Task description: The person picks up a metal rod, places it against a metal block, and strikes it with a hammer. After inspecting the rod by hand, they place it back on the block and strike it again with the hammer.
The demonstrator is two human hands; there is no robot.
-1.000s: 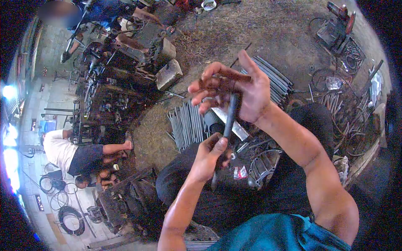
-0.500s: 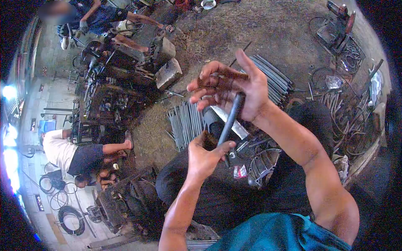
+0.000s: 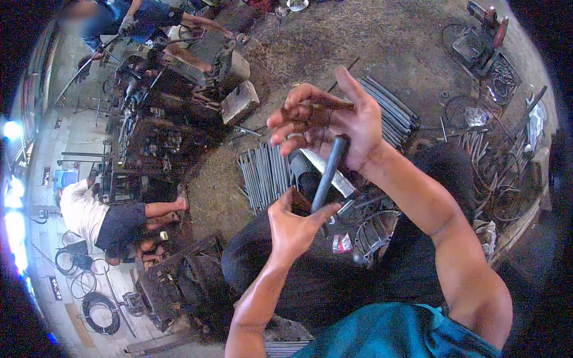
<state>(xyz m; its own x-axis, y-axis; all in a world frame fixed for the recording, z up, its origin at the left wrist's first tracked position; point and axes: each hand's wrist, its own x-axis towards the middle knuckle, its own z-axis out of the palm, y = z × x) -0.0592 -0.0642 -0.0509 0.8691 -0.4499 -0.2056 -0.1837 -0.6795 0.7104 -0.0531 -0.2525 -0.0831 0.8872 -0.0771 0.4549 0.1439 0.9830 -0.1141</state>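
Observation:
A short dark grey metal rod (image 3: pixel 329 174) stands tilted between my hands. My left hand (image 3: pixel 291 230) grips its lower end, thumb on the near side and fingers behind. Palm turned toward the rod, my right hand (image 3: pixel 343 122) is open with fingers spread and slightly curled; the rod's upper end is right at the palm. Behind the hands, similar rods lie side by side on the floor, one row (image 3: pixel 262 176) at the left and another row (image 3: pixel 391 110) at the right. A black cylindrical piece (image 3: pixel 304 179) sits just beyond my left hand.
A metal frame (image 3: pixel 377 238) and a red-and-white packet (image 3: pixel 342 243) lie close to my legs. Bent rods (image 3: pixel 477 155) are heaped at right, below a machine (image 3: pixel 486 45). Left stands dark machinery (image 3: pixel 155 143); one person (image 3: pixel 137 27) holds a long bar, another (image 3: pixel 83 212) crouches.
The rod has tipped slightly, its upper end a little lower, and my left thumb has shifted right along it. The person at upper left has moved with a long bar now showing.

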